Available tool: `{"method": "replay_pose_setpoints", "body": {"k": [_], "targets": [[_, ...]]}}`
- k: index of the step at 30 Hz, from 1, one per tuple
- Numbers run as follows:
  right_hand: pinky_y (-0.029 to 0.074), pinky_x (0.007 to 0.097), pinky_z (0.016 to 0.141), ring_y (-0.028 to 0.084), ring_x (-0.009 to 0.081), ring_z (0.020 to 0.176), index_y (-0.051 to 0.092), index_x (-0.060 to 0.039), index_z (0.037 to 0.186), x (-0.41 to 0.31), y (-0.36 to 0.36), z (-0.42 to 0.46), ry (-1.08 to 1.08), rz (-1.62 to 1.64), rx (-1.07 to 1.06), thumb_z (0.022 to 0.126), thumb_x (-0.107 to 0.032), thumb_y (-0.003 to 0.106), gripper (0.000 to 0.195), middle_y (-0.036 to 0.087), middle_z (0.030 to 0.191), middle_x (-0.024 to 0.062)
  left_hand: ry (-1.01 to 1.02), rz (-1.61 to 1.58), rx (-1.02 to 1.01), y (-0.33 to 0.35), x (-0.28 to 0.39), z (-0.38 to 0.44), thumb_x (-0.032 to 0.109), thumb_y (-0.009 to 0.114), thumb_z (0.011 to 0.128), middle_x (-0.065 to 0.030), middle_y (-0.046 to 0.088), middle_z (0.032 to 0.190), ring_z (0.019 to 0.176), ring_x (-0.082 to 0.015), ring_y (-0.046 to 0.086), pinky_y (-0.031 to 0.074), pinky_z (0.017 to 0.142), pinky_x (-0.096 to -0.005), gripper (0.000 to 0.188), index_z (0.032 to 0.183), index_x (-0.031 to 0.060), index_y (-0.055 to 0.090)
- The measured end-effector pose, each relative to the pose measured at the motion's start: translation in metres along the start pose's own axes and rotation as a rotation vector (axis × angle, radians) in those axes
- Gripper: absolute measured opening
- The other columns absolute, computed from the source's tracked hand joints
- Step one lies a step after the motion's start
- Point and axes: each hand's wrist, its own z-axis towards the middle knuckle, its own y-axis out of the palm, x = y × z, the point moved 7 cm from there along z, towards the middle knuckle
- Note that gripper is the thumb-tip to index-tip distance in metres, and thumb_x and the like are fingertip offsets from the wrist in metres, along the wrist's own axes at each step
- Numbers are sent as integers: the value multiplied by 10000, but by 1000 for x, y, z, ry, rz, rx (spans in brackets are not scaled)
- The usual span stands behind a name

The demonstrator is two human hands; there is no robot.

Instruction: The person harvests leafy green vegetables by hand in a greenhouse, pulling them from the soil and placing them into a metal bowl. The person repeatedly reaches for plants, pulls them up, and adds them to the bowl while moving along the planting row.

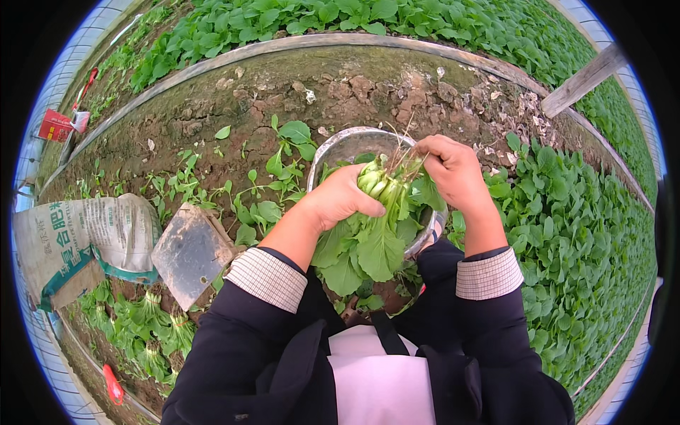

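Note:
My left hand [348, 197] is wrapped round the stems of a bunch of leafy greens [380, 244], whose roots point up and away from me and whose leaves hang towards my lap. At the root end, my right hand [447, 166] has its thumb and fingers pinched together beside the thin brown roots; whether it grips a root cannot be told. Both hands are over a round bucket [325, 154] with a dirt-marked rim. More leaves show inside the bucket, partly hidden by the bunch and my hands.
Dense greens [563, 239] grow at right. To the left lie a fertilizer sack [127, 228], a muddy square board [188, 252] and tied bunches of greens [149, 313]. A red object [112, 383] lies lower left. A curved border [319, 40] and a wooden post [584, 79] stand beyond bare soil.

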Motion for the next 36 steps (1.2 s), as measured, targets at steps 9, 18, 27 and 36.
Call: {"method": "replay_pose_setpoints", "body": {"k": [9, 18, 27, 36], "targets": [[451, 315, 838, 563, 257, 989, 650, -87, 1008, 16, -26, 3, 14, -232, 168, 801, -168, 579, 234, 597, 1047, 130, 14, -78, 0, 3, 10, -3, -101, 627, 620, -50, 628, 1005, 882, -162, 606, 473, 835, -310, 513, 1119, 2, 563], [425, 224, 664, 518, 102, 705, 588, -26, 974, 7, 11, 4, 155, 506, 306, 944, -182, 496, 183, 576, 794, 9, 165, -158, 57, 3, 16, -1, -105, 641, 633, -63, 621, 1036, 898, -168, 610, 485, 832, -303, 562, 1170, -5, 514], [371, 266, 953, 478, 134, 1091, 424, 39, 1246, 17, 77, -9, 350, 871, 178, 972, -349, 399, 476, 537, 1181, 87, 172, -222, 225, -4, 4, 8, -127, 620, 651, -45, 608, 993, 893, -171, 600, 477, 819, -302, 497, 1118, 18, 531], [257, 383, 1037, 315, 337, 1271, 310, 2, 1320, 15, 65, 2, 99, 395, -100, 930, -526, 335, 657, 369, 1316, 220, 284, -349, 294, 15, -4, 21, -81, 558, 712, -89, 606, 994, 891, -224, 616, 508, 787, -345, 412, 1112, 9, 516]]}}
